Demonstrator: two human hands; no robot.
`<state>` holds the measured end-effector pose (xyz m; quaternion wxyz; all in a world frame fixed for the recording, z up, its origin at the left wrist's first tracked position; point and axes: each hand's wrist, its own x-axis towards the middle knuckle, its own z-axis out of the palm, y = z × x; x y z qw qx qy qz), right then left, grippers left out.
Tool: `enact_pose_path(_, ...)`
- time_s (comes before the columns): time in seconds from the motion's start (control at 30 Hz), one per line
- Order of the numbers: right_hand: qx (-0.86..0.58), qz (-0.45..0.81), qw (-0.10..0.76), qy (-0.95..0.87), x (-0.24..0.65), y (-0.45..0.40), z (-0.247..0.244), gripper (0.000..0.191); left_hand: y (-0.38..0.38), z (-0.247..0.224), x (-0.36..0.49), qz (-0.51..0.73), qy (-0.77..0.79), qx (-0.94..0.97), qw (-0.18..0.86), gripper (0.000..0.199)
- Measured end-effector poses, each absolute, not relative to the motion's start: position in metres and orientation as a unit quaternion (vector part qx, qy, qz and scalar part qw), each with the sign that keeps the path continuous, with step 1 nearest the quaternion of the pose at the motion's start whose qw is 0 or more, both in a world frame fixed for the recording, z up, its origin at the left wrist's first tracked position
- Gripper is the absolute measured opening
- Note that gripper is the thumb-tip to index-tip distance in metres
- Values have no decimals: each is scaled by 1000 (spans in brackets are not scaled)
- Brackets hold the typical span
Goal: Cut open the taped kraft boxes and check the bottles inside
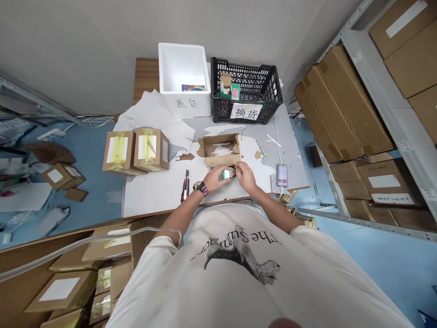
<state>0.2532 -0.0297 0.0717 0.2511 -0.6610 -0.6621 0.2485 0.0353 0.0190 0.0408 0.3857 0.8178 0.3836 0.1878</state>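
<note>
My left hand (215, 178), wearing a watch, is closed round a small green-and-white box (226, 174) with a pale greyish end. Beside it my right hand (246, 176) has its fingers bent and pressed together near that end; what they grip is too small to make out. Just beyond both hands stands an opened cardboard box (221, 160) with torn flaps and some white paper inside. To the left of my left hand, a red-and-black utility knife (185, 187) lies on the table.
Two taped cartons (150, 149) stand at the table's left. At the back are a white foam box (189, 105) and a black crate (269, 107) with small boxes inside. A phone (282, 175) with a cable lies right. Shelves of cartons (355, 105) flank the table.
</note>
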Motion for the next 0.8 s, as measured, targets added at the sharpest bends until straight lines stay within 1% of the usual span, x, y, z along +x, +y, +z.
enact_pose_path(0.07,-675,252,218,-659,255,-32,74,40,19,42,36,172,377,829,377,54)
enact_pose_path(0.17,-692,241,155,-663,253,-34,77,33,22,43,37,154,388,835,360,51)
enact_pose_path(0.3,-692,218,77,-684,249,-27,77,12,30,40,33,173,410,813,376,51)
enact_pose_path(0.33,-688,219,58,-689,247,-24,76,12,31,38,30,183,398,812,385,52)
enact_pose_path(0.4,-679,217,31,-701,242,-18,74,20,30,33,27,199,360,818,402,58)
enact_pose_path(0.53,-661,187,23,-727,229,-11,76,32,22,21,26,208,343,826,397,76)
enact_pose_path(0.6,-657,184,43,-730,225,-15,85,32,17,14,29,209,374,819,381,79)
enact_pose_path(0.67,-652,185,98,-729,227,-21,99,35,16,8,31,205,412,807,369,80)
enact_pose_path(0.73,-641,190,197,-717,234,-28,114,41,17,3,32,193,433,800,367,81)
enact_pose_path(0.8,-633,208,312,-677,245,-29,127,46,20,2,31,183,423,802,379,82)
